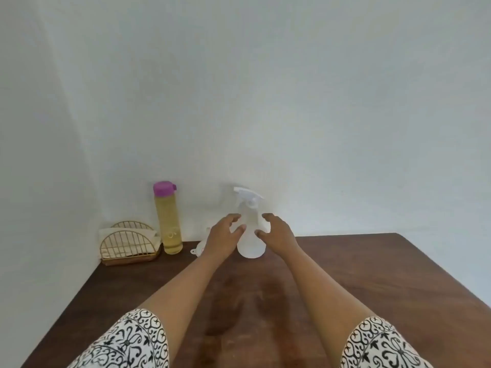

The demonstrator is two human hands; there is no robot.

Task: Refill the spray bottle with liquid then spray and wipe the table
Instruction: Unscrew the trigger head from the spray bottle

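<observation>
1. Spray bottle (pixel 251 235) stands upright at the far edge of the table (pixel 345 274); left hand (pixel 225 232) and right hand (pixel 275 229) flank it, fingers loose, grasping nothing.
2. Better to grip the body low; twist the head off slowly.

Spray bottle (pixel 251 243): translucent white, trigger head fitted, upright at the far side of the dark wooden desk (pixel 345 288), near the wall. Refill bottle (pixel 168 227): tall, clear, nearly full of pale yellow liquid, purple cap closed, upright, left of the spray bottle. Small white funnel (pixel 197 250) between them, partly hidden.
</observation>
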